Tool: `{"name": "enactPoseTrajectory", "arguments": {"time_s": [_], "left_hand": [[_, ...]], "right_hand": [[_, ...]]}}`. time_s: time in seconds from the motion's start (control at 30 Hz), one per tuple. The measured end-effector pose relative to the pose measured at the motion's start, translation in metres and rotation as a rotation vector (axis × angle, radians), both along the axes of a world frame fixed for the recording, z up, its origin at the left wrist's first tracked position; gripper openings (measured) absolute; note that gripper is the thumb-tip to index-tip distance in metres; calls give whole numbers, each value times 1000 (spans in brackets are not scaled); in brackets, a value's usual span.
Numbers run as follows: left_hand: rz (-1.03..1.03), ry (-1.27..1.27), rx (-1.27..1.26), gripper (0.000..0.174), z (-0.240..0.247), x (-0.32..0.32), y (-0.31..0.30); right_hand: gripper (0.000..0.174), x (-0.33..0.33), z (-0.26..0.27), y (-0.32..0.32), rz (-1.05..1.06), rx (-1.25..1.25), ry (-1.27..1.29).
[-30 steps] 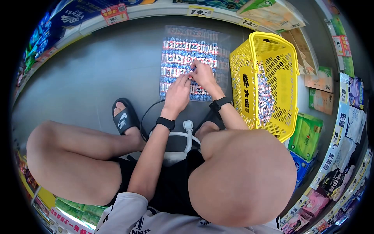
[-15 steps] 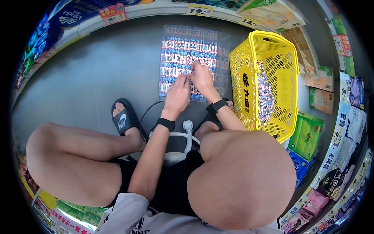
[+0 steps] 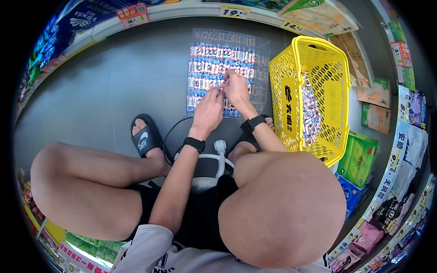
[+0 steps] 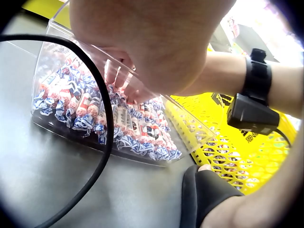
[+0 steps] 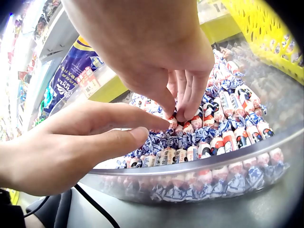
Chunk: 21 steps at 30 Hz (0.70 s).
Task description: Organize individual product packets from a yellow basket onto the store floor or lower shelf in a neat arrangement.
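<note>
Rows of wrapped candies [image 3: 221, 52] in white, red and blue wrappers lie in a clear plastic box [image 5: 228, 164] on the floor. My right hand [image 3: 237, 90] reaches down into the box, thumb and fingertips pinching at a candy in a middle row. Beside it, my left hand [image 3: 208, 110] stretches over the near rows. In the right wrist view the left fingers [image 5: 118, 116] are fairly straight, their tips touching the candies right by the right thumb. Candies under both hands are partly hidden.
A yellow basket [image 3: 286, 132] with many loose candies inside stands right of the box. Shelves with price tags [image 3: 234, 12] and packaged goods line the back and right side. A black cable [image 4: 102, 85] passes near the box. Slippered feet flank a white-framed stool [image 3: 221, 159].
Both hands stay at nearly the same spot over the middle rows, with only slight finger movement. The candy rows and basket look unchanged.
</note>
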<state>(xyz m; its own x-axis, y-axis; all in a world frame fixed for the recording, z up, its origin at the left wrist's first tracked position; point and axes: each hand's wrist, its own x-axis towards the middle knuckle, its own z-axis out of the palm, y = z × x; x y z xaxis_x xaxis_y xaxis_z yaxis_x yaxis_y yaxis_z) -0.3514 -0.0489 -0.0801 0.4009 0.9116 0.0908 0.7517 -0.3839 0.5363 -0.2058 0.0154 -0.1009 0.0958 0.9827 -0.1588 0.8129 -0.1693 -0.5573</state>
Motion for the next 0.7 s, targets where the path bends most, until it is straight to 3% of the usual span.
{"name": "enactPoseTrajectory", "arguments": {"time_s": [0.7], "left_hand": [[54, 16, -2, 45, -5, 0, -1]], "right_hand": [[30, -1, 20, -3, 40, -52, 38]]}}
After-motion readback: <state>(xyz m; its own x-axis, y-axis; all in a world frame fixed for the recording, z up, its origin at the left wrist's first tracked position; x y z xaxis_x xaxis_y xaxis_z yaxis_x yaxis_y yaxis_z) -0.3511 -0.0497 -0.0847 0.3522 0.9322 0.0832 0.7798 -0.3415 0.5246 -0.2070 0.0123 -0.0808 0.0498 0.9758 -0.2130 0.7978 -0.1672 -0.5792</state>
